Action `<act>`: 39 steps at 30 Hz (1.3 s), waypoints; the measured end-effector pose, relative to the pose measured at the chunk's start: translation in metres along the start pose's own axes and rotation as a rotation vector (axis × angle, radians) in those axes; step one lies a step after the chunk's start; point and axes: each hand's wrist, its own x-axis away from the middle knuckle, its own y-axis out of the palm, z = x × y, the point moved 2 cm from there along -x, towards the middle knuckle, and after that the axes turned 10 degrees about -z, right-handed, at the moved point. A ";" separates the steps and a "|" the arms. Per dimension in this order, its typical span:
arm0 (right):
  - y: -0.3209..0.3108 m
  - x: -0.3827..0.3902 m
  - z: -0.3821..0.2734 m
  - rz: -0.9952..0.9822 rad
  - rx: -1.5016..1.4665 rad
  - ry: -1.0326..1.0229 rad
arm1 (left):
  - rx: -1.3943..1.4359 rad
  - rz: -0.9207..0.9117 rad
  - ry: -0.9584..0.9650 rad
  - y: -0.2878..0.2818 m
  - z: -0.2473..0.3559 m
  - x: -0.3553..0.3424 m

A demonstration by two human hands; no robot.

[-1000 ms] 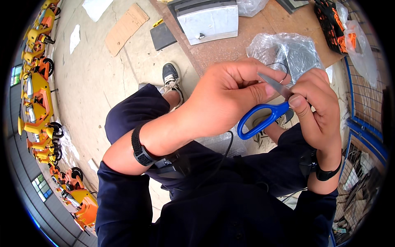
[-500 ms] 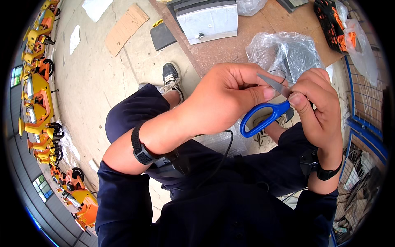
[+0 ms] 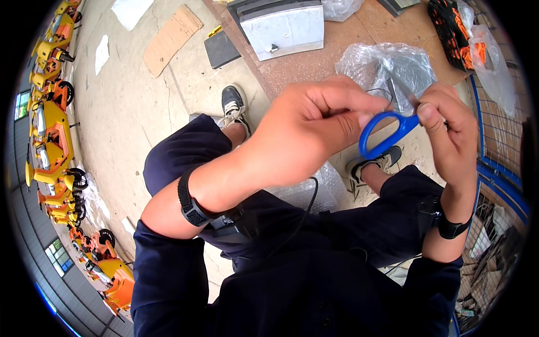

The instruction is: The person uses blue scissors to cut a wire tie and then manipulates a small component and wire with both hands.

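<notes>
My left hand (image 3: 306,132) pinches a thin black cord (image 3: 383,90) between thumb and fingers; its loop rises above the fingertips, and the pinched part is mostly hidden. Just to the right, my right hand (image 3: 449,132) grips a pair of scissors (image 3: 405,126) with blue handles, its thumb pressed near the pivot. The steel blade points up and left, beyond my left fingertips, and the blue finger loop hangs below them. Behind both hands, crumpled clear plastic wrap (image 3: 359,62) covers a grey flat item on a brown board (image 3: 281,76).
A grey metal box (image 3: 283,31), a black-and-orange item (image 3: 449,33) in plastic and a dark slab (image 3: 222,51) lie ahead. Cardboard (image 3: 168,39) lies on the floor (image 3: 118,123). Several yellow scooters (image 3: 53,135) line the left; a blue wire cage (image 3: 494,135) stands right. My feet are below.
My right hand has moved up and to the right with the scissors, whose blade now angles more steeply upward. My left fingers have shifted slightly, still pinched.
</notes>
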 end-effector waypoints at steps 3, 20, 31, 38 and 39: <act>-0.002 0.001 0.004 0.026 -0.043 0.015 | 0.108 -0.006 -0.088 -0.001 0.004 0.001; 0.016 -0.004 -0.020 -0.053 0.053 -0.157 | 0.335 -0.008 -0.189 0.006 0.001 0.003; 0.013 -0.005 -0.018 -0.044 0.043 -0.137 | 0.353 -0.004 -0.152 0.005 0.004 0.002; 0.011 -0.005 -0.016 -0.035 0.016 -0.133 | 0.283 0.004 -0.114 0.003 -0.001 0.002; 0.011 -0.006 -0.015 -0.038 0.014 -0.132 | 0.224 0.014 -0.131 0.001 0.000 0.002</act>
